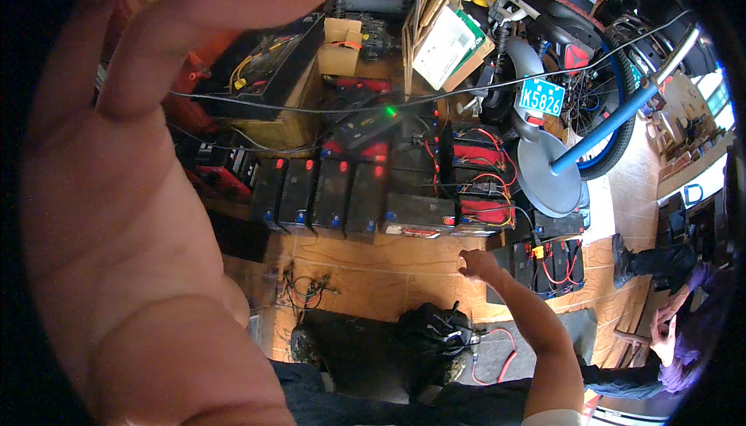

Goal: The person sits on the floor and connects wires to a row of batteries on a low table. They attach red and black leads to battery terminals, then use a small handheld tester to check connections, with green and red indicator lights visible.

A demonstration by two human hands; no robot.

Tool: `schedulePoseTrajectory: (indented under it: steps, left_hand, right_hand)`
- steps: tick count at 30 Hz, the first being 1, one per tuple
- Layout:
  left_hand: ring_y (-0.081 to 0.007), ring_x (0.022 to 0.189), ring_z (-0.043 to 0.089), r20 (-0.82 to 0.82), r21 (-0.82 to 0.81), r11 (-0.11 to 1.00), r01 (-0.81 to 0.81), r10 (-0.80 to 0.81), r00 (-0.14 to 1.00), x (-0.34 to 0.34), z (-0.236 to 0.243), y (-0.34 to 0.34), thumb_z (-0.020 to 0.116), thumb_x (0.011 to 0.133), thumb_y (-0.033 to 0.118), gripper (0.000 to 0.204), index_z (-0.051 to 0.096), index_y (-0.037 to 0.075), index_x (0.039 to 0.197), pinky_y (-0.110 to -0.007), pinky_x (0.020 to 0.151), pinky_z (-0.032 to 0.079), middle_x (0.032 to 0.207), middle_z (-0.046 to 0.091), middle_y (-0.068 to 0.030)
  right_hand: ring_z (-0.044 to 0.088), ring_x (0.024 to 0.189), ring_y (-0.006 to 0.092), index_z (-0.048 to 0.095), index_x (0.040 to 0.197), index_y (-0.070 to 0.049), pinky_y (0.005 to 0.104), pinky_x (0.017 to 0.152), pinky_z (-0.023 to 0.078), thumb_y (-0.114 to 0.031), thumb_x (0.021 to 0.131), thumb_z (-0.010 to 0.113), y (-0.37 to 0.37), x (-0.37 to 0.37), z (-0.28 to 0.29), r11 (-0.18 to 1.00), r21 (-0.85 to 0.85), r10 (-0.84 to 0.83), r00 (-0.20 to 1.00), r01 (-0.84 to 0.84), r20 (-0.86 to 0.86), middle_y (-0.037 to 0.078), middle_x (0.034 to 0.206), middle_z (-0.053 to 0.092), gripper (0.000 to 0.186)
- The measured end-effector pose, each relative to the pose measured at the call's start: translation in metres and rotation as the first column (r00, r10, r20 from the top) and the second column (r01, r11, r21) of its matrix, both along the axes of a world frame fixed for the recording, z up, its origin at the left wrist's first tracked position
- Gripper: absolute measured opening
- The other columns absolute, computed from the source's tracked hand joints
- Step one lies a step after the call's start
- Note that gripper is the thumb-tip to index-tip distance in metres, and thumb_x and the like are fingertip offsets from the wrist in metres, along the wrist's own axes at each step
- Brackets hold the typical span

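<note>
- Left hand (116,208), huge and very close, fills the left side; its fingertips run out of view, so whether it grips anything cannot be told.
- Right hand (482,265), fingers curled, is over the tiled floor (404,271); whether it holds anything is unclear.
- Loose cables (311,290) lie tangled, near left.
- Black batteries (334,193) stand in a row beyond the cables, with more just right of the right hand.
- Another person (688,356), in purple sleeves, is at right.
- Far right, a motorbike (527,57).

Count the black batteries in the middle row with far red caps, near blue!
4: leftmost battery, second battery, third battery and fourth battery, left of the crosswise battery. More may be hidden.
</note>
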State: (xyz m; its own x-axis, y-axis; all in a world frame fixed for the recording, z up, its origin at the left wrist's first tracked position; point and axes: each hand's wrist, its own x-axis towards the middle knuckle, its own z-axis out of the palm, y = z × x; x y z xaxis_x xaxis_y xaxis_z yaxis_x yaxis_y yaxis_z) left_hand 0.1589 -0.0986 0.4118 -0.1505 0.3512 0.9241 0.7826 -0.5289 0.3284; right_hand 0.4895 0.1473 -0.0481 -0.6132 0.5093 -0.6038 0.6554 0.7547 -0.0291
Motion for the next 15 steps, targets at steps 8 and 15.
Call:
schedulePoseTrajectory:
  steps: [8,15]
  left_hand:
    - [-0.0268,0.115,0.065,0.019,-0.166,0.985,0.055,-0.052,0.998,0.001,0.006,0.023,0.088,0.069,0.02,0.093,0.038,-0.002,0.144,-0.036,0.094,0.056,0.139,0.055,-0.0185]
    - [-0.0166,0.099,0.071,0.459,-0.804,0.152,0.574,-0.455,0.763,-0.034,-0.098,0.067,0.086,0.084,0.02,0.042,0.068,0.003,0.118,-0.033,0.086,0.057,0.107,0.073,-0.0071]
  right_hand:
    - [0.07,0.107,0.0371,0.059,0.135,-0.015,0.0502,0.087,0.058,-0.044,0.087,0.07,0.011,0.001,-0.009,1.0,0.017,-0.009,1.0,0.009,0.01,0.018,0.113,0.073,0.058]
    - [0.07,0.11,0.0365,0.06,0.134,-0.012,0.0515,0.088,0.058,-0.037,0.086,0.069,0.019,-0.006,-0.014,0.999,0.036,-0.029,1.0,0.029,0.01,0.018,0.119,0.071,0.055]
